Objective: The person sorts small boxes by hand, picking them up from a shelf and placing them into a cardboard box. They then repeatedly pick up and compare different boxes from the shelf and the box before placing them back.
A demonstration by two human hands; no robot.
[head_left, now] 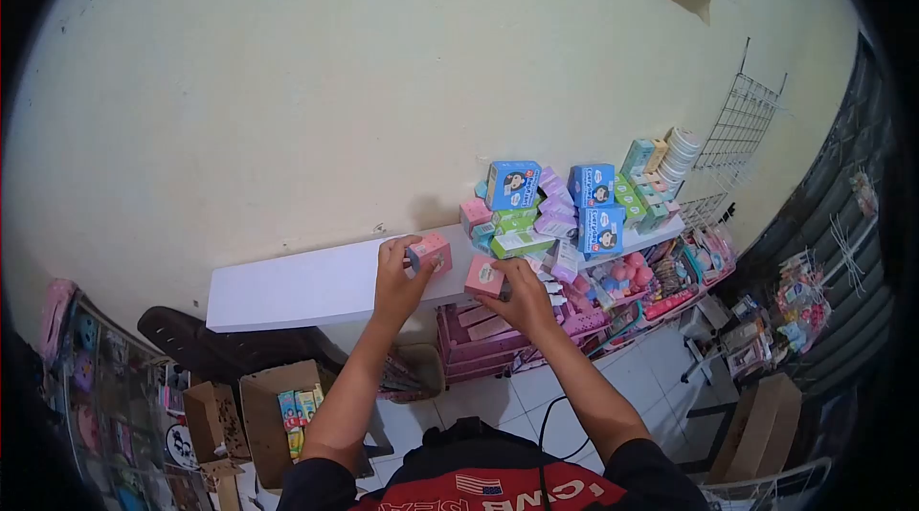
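Observation:
My left hand [395, 279] is closed around a small pink box [434, 253], with a greyish-blue side showing by the fingertips. Beside it, my right hand [525, 296] grips a second pink box [482, 277] with a pale round label, thumb below and fingers on top. Both boxes are over the white shelf [297, 283], near its front edge. Right behind my hands is a pile of small cartons: a blue box with a cartoon figure [514, 186], a green box [522, 242], purple boxes [555, 222] and another pink box [474, 213].
More blue boxes [600, 230] and a stack of white rolls [681, 155] stand along the shelf's right end. Below are a pink rack [469, 329] with packaged goods, an open cardboard box [265, 415] and a brown chair back [230, 353]. A wire grid [739, 119] leans at the wall.

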